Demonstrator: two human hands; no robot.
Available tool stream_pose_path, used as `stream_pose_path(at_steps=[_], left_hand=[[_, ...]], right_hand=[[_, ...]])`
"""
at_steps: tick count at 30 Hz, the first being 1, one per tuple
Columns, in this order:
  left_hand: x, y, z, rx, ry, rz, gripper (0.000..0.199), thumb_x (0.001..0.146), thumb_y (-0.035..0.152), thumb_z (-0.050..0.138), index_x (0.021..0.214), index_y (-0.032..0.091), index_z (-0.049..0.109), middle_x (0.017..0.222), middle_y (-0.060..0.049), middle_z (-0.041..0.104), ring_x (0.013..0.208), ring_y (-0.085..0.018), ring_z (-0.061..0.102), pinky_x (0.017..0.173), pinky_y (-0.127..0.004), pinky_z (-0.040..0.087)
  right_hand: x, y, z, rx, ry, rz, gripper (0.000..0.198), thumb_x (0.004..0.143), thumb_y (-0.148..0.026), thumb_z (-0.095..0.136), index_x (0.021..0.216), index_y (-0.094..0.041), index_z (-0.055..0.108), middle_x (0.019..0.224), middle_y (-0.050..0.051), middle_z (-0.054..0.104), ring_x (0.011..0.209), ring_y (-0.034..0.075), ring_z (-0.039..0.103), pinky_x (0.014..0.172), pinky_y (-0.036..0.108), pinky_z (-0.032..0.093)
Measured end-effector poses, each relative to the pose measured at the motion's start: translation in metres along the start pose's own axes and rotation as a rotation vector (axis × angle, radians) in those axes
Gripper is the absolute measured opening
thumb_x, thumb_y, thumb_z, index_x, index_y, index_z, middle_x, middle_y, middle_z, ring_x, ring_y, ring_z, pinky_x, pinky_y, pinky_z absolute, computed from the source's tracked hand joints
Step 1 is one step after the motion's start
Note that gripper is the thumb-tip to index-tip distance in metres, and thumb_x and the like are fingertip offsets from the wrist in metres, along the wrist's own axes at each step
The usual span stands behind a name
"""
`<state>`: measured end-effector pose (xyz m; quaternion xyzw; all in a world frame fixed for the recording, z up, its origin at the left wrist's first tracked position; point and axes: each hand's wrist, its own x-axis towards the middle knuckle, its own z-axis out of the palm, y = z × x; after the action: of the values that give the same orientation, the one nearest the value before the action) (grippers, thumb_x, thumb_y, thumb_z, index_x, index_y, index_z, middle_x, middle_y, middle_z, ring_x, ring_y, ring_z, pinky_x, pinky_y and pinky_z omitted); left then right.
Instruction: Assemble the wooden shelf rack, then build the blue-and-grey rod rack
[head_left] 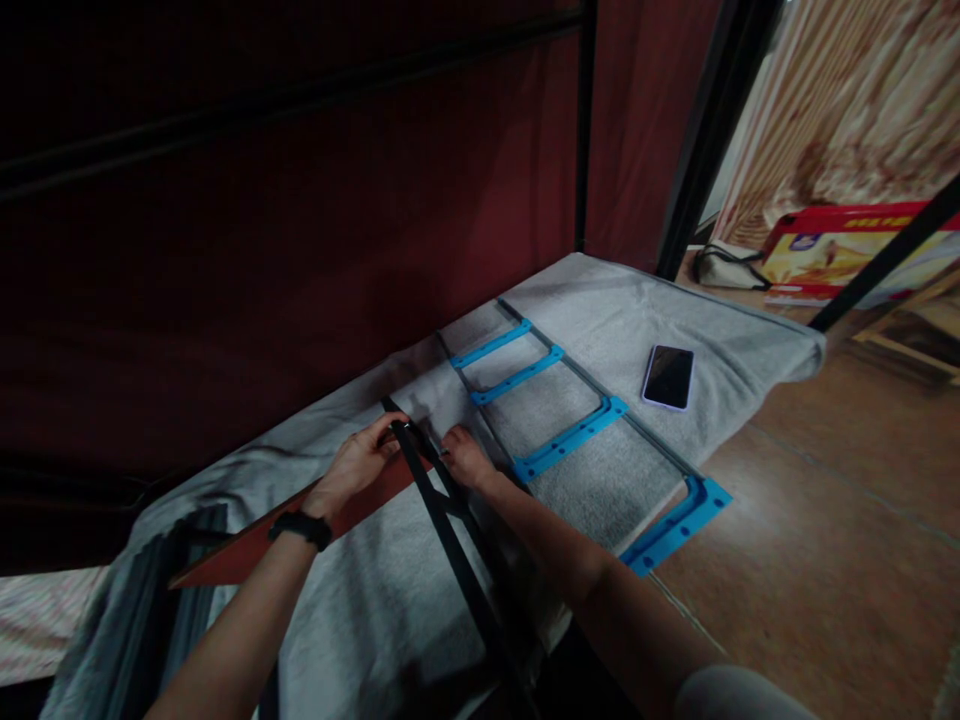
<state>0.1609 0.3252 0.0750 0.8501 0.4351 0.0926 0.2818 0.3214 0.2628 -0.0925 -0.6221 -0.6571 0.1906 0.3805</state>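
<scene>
A long black frame (450, 545) with two rails and a short crosspiece runs from near my body to the middle of the grey cloth (360, 590). My left hand (361, 462), with a black band on its wrist, is closed around the far end of the frame. My right hand (465, 457) has its fingers curled together at the frame's right side; what they hold is hidden. A thin reddish-brown board (352, 510) lies beneath my left hand and the frame. To the right rests a ladder-like assembly of grey rails with several blue brackets (574, 438).
A phone (669, 377) lies on the cloth at the right. Dark grey bars (161, 590) are piled at the lower left. A dark red panel (375, 240) rises behind the covered surface. A red and yellow box (825, 262) stands on the tiled floor (825, 520).
</scene>
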Motion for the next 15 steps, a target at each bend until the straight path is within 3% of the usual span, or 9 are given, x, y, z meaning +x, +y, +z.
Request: stream_pose_path(at_steps=[4,8,15], left_hand=[[-0.0016,0.0067,0.0004,-0.024,0.036,-0.004,0.041,0.079,0.038,0.060,0.119,0.026,0.063,0.101,-0.002,0.074,0.093,-0.022,0.068,0.085,-0.034,0.053],[-0.0030,0.0096,0.0014,-0.041,0.050,-0.020,0.040,0.079,0.038,0.061,0.117,0.026,0.063,0.098,-0.002,0.074,0.089,-0.022,0.069,0.083,-0.034,0.054],[-0.0032,0.0106,0.0000,-0.041,0.021,-0.024,0.042,0.079,0.039,0.060,0.119,0.026,0.063,0.095,-0.002,0.074,0.086,-0.021,0.069,0.078,-0.032,0.054]], right_hand=[[0.0025,0.0024,0.0036,-0.007,-0.010,0.003,0.011,0.087,-0.009,0.055,0.092,-0.016,0.063,0.108,0.009,0.057,0.104,0.019,0.052,0.094,0.031,0.044],[0.0059,0.0052,0.0056,0.001,-0.019,-0.008,0.010,0.090,-0.015,0.055,0.082,-0.018,0.062,0.097,0.006,0.058,0.098,0.019,0.053,0.093,0.031,0.044],[0.0034,0.0099,0.0069,0.008,-0.009,-0.032,0.012,0.085,-0.010,0.058,0.094,-0.017,0.062,0.110,0.008,0.057,0.102,0.018,0.053,0.092,0.029,0.044]])
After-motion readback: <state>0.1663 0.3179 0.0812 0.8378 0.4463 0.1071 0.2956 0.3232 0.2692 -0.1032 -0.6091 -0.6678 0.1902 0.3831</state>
